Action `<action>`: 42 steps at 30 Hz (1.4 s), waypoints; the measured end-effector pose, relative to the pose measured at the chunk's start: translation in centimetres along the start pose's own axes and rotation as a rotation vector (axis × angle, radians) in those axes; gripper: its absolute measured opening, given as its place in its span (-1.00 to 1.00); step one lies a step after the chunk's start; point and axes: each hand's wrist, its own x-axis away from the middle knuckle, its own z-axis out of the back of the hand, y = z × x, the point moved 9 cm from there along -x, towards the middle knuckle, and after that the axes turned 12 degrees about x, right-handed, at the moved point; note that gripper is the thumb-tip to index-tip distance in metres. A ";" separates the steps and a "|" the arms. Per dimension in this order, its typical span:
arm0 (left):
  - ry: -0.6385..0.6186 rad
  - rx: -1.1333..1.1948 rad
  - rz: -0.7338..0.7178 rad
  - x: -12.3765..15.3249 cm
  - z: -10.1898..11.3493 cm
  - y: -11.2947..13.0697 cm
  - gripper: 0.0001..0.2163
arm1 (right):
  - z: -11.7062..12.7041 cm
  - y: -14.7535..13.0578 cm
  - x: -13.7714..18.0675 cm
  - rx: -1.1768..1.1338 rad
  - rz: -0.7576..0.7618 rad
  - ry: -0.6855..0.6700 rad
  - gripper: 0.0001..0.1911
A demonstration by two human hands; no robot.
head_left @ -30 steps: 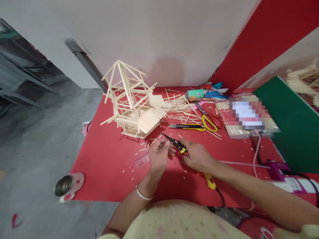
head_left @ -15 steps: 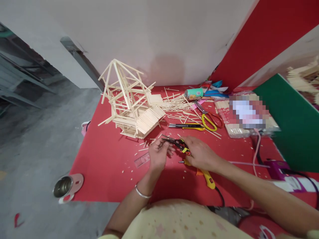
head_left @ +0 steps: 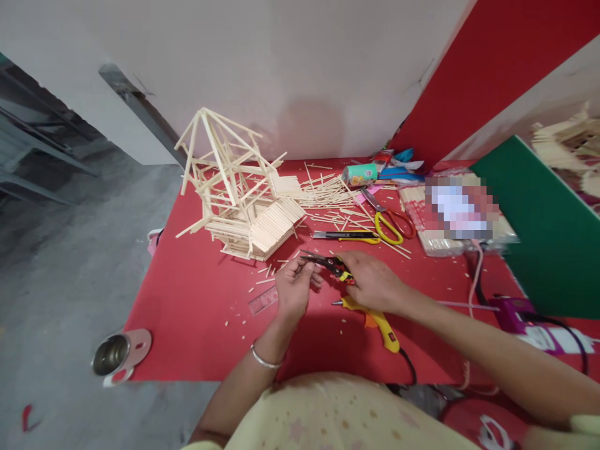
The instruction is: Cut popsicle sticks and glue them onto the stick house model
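My right hand (head_left: 372, 281) is wrapped round the handles of black-and-yellow scissors (head_left: 334, 265), whose blades are a little apart and point left. At the blade tips, my left hand (head_left: 294, 287) is closed in a pinch; what its fingers hold is too small to make out. Beneath my right hand lies a yellow glue gun (head_left: 379, 322) with its nozzle to the left. A clear ruler (head_left: 263, 301) lies beside my left hand. Beyond my hands stands a house-like frame of wooden sticks (head_left: 276, 228) with a pointed roof.
Loose sticks (head_left: 328, 192) are strewn behind a box cutter (head_left: 347, 235) and large red-and-yellow scissors (head_left: 389, 226). A green can (head_left: 359, 174) and packs of sticks (head_left: 435, 240) lie farther back. A steel mug (head_left: 134, 350) sits at the table's (head_left: 187, 337) left corner. Cords run at right.
The view has turned slightly, so the table's contents appear a little farther left. Both hands hold nearly the same pose at the scissors, and more of the glue gun shows below my right hand.
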 end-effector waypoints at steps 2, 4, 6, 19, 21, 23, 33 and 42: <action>0.012 0.018 -0.005 -0.3 0.1 0.0 -0.79 | 0.1 0.0 -0.1 -0.010 0.023 0.017 -0.32; 0.011 0.013 -0.018 -0.5 0.2 -0.1 -0.78 | -0.1 0.0 -0.2 -0.028 0.032 0.016 -0.29; 0.000 -0.004 -0.024 -0.7 0.2 -0.2 -0.78 | -0.3 -0.2 -0.2 -0.059 0.030 0.016 -0.30; -0.007 -0.147 -0.004 -1.0 0.8 -0.6 -0.80 | -0.5 -0.2 -0.4 0.019 -0.009 -0.081 -0.50; -0.029 -0.102 0.008 -1.2 0.5 -0.8 -0.78 | -1.0 0.3 -0.1 0.048 -0.059 -0.117 -0.58; -0.037 -0.021 0.021 -1.3 0.3 -0.9 -0.76 | -1.2 1.3 0.1 0.043 -0.096 -0.100 -0.59; -0.029 0.116 0.105 -1.4 0.1 -2.0 -0.66 | -1.2 8.2 1.3 0.211 -0.208 0.084 -0.24; -0.023 0.219 0.121 -1.3 0.3 -1.9 -0.67 | 2.7 12.0 -3.3 0.212 -0.346 0.182 -0.57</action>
